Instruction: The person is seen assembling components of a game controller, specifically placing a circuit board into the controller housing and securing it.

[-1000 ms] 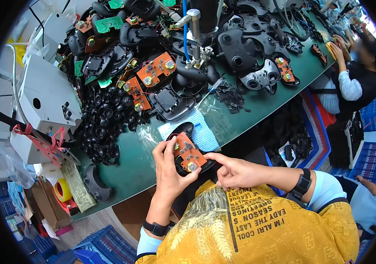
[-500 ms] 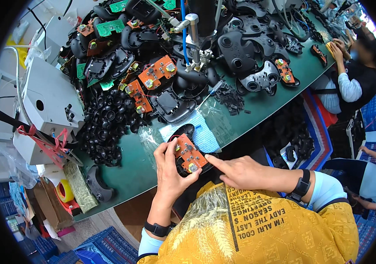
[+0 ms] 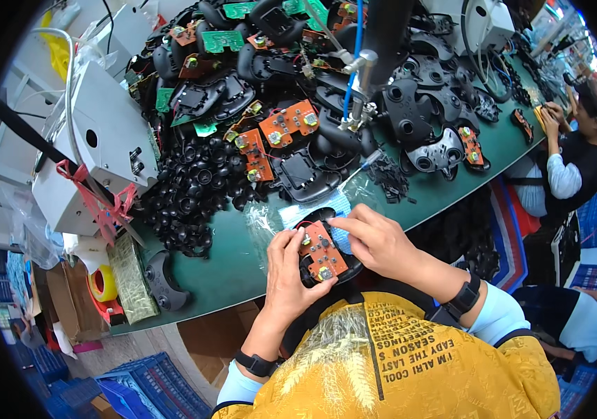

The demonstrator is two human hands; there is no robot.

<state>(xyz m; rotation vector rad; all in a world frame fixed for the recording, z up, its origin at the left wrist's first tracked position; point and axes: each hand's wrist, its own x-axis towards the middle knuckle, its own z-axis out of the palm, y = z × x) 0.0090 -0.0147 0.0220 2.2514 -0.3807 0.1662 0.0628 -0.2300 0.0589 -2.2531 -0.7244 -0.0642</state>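
Just in front of the work table's edge, my left hand (image 3: 288, 278) grips a black game controller half shell (image 3: 348, 269) with an orange circuit board (image 3: 323, 253) lying in it. Its fingers are on the board's left side, and its thumb presses near the lower edge. My right hand (image 3: 381, 243) is at the shell's upper right, index finger stretched out to the board's top corner and the other fingers bent. Nothing shows in that hand. Under the shell's far end lies a blue-and-white checked cloth (image 3: 342, 239).
Small black round parts (image 3: 190, 181) are heaped on the green table (image 3: 232, 244), left of a pile of shells and boards. A metal tool (image 3: 362, 77) with a blue hose hangs above. Grey machine box (image 3: 96, 153) stands left; a co-worker (image 3: 585, 140) sits at far right.
My right index finger has moved from the board's right edge up to its top corner. My left hand keeps its hold on the shell. The whole view has shifted slightly.
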